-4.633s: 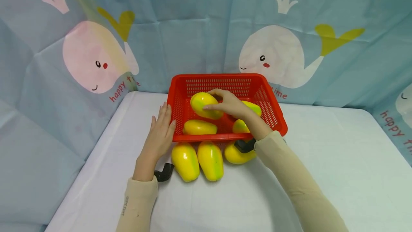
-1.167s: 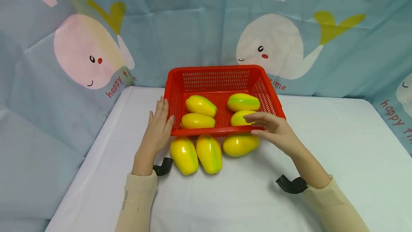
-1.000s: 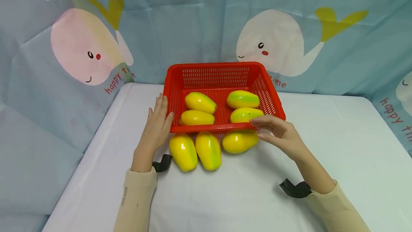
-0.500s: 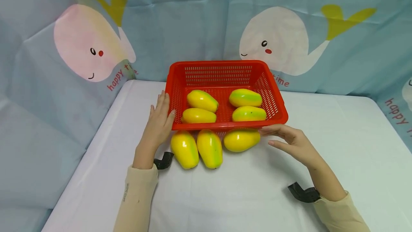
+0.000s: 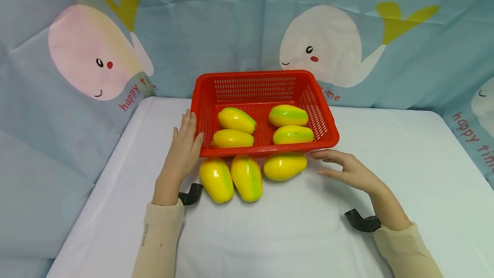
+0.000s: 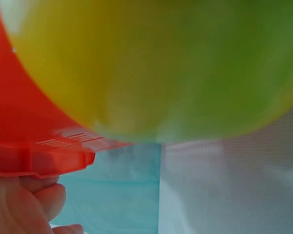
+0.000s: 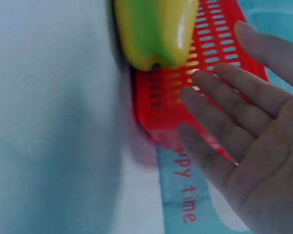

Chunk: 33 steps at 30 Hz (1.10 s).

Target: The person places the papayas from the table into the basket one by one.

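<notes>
A red plastic basket (image 5: 266, 149) holds two yellow-green papayas on its left, one a rear papaya (image 5: 237, 120), and two on its right, one a front papaya (image 5: 293, 134). Three more lie on the table against its front: a left papaya (image 5: 216, 180), a middle papaya (image 5: 247, 178) and a right papaya (image 5: 285, 166). My left hand (image 5: 183, 149) rests with straight fingers against the basket's left side; a papaya (image 6: 176, 68) fills much of the left wrist view. Beside the basket's front right corner, my right hand (image 5: 349, 170) hovers, fingers extended and holding nothing.
White cloth (image 5: 293, 235) covers the table. A blue curtain (image 5: 224, 33) printed with whales hangs close behind the basket and along the left side. Dark wrist mounts (image 5: 362, 221) jut from both sleeves.
Earlier my right hand held a papaya above the basket; that papaya now lies inside at the left rear. The right hand has drawn back toward the front right. My left hand stays at the basket.
</notes>
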Motion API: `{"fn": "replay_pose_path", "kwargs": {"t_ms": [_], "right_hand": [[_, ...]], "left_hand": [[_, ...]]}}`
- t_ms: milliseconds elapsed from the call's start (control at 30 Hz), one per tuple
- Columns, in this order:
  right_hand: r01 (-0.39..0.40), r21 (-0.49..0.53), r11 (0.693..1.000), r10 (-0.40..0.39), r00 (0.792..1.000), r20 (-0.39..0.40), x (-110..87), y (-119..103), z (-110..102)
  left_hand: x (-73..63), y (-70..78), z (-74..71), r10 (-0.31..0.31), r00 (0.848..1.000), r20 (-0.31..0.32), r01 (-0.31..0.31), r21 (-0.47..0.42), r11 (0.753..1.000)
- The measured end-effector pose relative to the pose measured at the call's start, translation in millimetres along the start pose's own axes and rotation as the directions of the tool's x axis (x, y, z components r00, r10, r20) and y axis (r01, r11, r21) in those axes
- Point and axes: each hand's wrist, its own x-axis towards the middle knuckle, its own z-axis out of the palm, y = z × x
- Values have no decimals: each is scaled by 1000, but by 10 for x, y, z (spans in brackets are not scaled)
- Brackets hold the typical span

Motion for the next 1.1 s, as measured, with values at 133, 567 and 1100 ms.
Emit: {"fn": "replay_pose_path", "kwargs": {"t_ms": [133, 567, 1100], "right_hand": [[9, 32, 999, -9, 1000, 5, 36, 67, 49], [-35, 147, 989, 46, 996, -76, 127, 116, 192], [-70, 218, 973, 78, 997, -28, 196, 164, 379]], "left_hand": [[1, -3, 5, 10, 1000, -8, -10, -7, 1000], [-5, -5, -19, 0, 1000, 2, 0, -20, 1000], [-1, -16, 12, 11, 1000, -8, -11, -45, 999]]}}
